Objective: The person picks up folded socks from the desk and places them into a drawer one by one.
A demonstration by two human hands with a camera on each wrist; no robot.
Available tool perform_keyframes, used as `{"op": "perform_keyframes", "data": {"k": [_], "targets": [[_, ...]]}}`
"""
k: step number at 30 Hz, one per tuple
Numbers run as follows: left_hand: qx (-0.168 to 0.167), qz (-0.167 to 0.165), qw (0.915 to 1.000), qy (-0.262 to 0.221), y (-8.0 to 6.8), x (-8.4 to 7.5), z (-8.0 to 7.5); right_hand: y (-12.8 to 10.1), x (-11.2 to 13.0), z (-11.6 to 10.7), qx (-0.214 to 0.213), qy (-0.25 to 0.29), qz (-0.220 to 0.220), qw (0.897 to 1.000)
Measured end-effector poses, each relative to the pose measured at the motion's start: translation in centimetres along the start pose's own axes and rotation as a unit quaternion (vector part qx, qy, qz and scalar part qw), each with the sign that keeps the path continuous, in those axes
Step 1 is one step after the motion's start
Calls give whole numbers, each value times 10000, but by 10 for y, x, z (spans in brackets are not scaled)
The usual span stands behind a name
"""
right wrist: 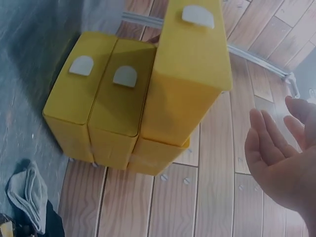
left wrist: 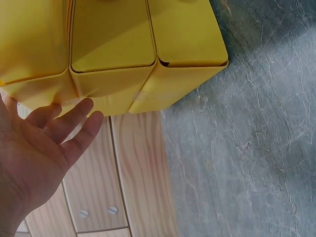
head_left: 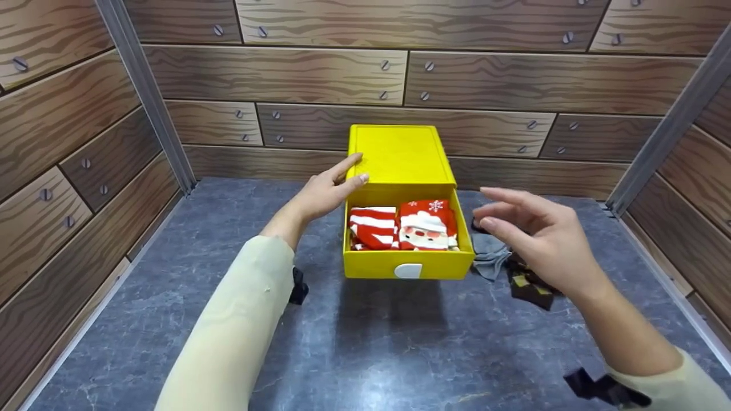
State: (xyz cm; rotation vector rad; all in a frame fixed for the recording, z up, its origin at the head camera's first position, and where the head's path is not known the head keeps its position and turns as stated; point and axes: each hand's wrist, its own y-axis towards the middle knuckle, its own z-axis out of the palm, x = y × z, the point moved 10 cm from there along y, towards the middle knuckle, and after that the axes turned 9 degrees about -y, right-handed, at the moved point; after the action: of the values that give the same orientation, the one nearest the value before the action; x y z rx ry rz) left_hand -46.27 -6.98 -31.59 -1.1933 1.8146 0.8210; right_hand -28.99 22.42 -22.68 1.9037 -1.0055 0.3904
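While the top drawer [head_left: 408, 264] of a yellow drawer box [head_left: 400, 154] stands pulled out toward the person, the left hand [head_left: 328, 188] rests with straight fingers against the box's upper left edge, gripping nothing. From the left wrist view the fingertips [left wrist: 91, 114] lie just at the box's lower yellow edge. The right hand [head_left: 539, 237] hovers to the right of the drawer, fingers relaxed and spread, holding nothing and touching nothing.

Inside the drawer lie two folded pairs of socks side by side: a red-and-white striped pair [head_left: 373, 227] on the left and a red pair with a Santa face and a snowflake [head_left: 427, 225] on the right. A white tab handle [head_left: 408, 270] sits on the drawer front; the right wrist view shows like tabs on the two shut drawers [right wrist: 103, 74].

On the grey marbled surface [head_left: 371, 342], just right of the box, lie a grey sock [head_left: 490, 255] and a dark patterned sock [head_left: 531, 285], partly hidden by the right hand. No writing or brand can be read anywhere.
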Motion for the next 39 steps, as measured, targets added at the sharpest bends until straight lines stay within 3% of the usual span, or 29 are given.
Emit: {"op": "perform_keyframes", "data": {"k": [4, 12, 20, 29, 39], "targets": [[20, -52, 10000, 6, 1, 2, 2, -13, 0, 13, 217, 349, 45, 9991], [27, -98, 9999, 28, 1, 2, 3, -41, -9, 64, 1162, 597, 163, 9913], [-7, -182, 9998, -42, 2, 4, 3, -51, -24, 99, 1743, 702, 577, 9805], [44, -194, 9998, -66, 1, 3, 2, -47, -33, 117, 1611, 973, 843, 9785], [27, -159, 9999, -5, 1, 2, -3, -31, -34, 116, 1044, 1070, 652, 9866]]}}
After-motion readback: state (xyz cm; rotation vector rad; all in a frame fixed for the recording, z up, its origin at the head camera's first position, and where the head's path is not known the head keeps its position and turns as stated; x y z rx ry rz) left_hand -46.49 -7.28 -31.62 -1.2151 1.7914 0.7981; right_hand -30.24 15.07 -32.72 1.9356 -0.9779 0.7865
